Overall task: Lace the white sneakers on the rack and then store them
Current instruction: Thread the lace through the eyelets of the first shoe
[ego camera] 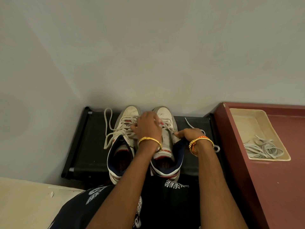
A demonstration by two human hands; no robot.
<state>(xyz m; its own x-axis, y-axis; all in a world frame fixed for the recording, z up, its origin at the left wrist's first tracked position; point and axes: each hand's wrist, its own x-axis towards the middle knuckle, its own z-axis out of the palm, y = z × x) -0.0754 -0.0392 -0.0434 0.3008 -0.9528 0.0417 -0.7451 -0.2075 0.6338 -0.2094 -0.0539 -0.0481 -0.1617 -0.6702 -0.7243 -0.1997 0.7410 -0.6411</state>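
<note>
Midway through lacing: both white sneakers (143, 142) sit atop the black shoe rack (92, 142), the left one threaded with ends loose. The left hand (148, 126) and right hand (188, 134) pinch the right sneaker's lace (166, 125). Storing remains.

- No word, number or brand name can be read anywhere in the head view.
- The right sneaker (166, 142) carries a small red strip of lettering on its tongue, just beside the left wrist; the letters are too small and blurred to make out.
- The left sneaker (123, 138) shows a red star mark on its side panel, a sign and not a text.
- The dark garment (165, 204) on the person's lap bears white printed motifs, leaf-like and scaled shapes, with no letters that can be told.
- The tray (237, 113) and the rack (85, 138) show no label.
</note>
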